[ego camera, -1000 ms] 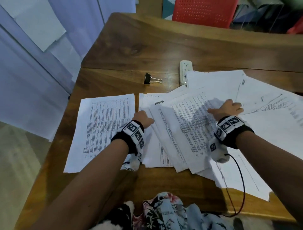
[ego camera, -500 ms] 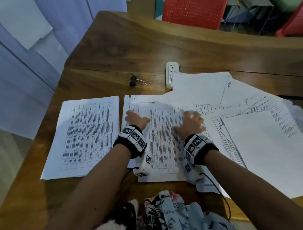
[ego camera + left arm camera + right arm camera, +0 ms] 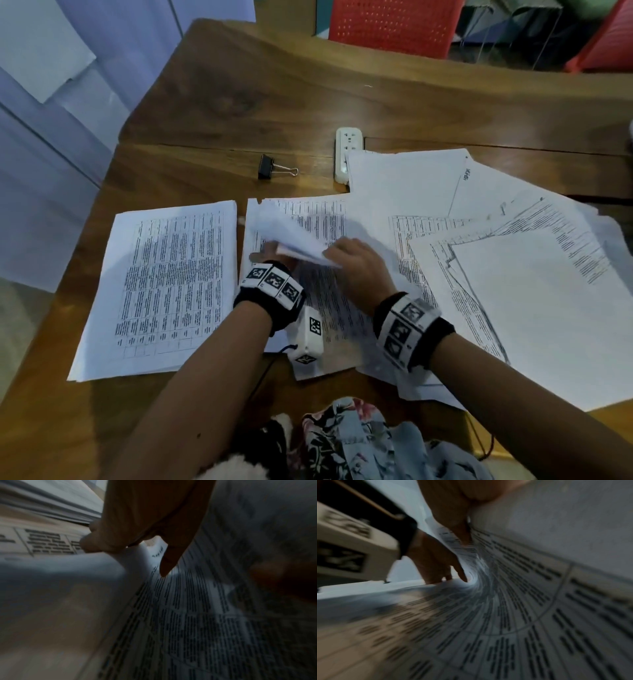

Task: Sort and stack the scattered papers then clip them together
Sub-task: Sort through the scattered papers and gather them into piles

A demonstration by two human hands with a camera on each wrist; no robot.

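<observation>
A neat stack of printed papers (image 3: 164, 287) lies at the left of the wooden table (image 3: 308, 89). Beside it lies a middle pile (image 3: 318, 219), and its top sheet (image 3: 291, 236) is lifted and curled. My left hand (image 3: 269, 253) grips that sheet from below, fingers curled on its edge (image 3: 120, 547). Over the same pile, my right hand (image 3: 356, 267) pinches the sheet's other edge (image 3: 458, 545). Loose papers (image 3: 513, 274) are spread out overlapping at the right. A black binder clip (image 3: 274, 168) lies beyond the piles, apart from both hands.
A white power strip (image 3: 347, 150) lies just past the papers, partly under one sheet. Red plastic chairs (image 3: 394, 24) stand behind the table. The table's left edge (image 3: 85, 240) runs close to the neat stack. Bare wood shows at the far side.
Both hands lay flat on the middle pile half a second ago. Now they hold its top sheet lifted and curled. Earlier the right hand came left from the scattered papers.
</observation>
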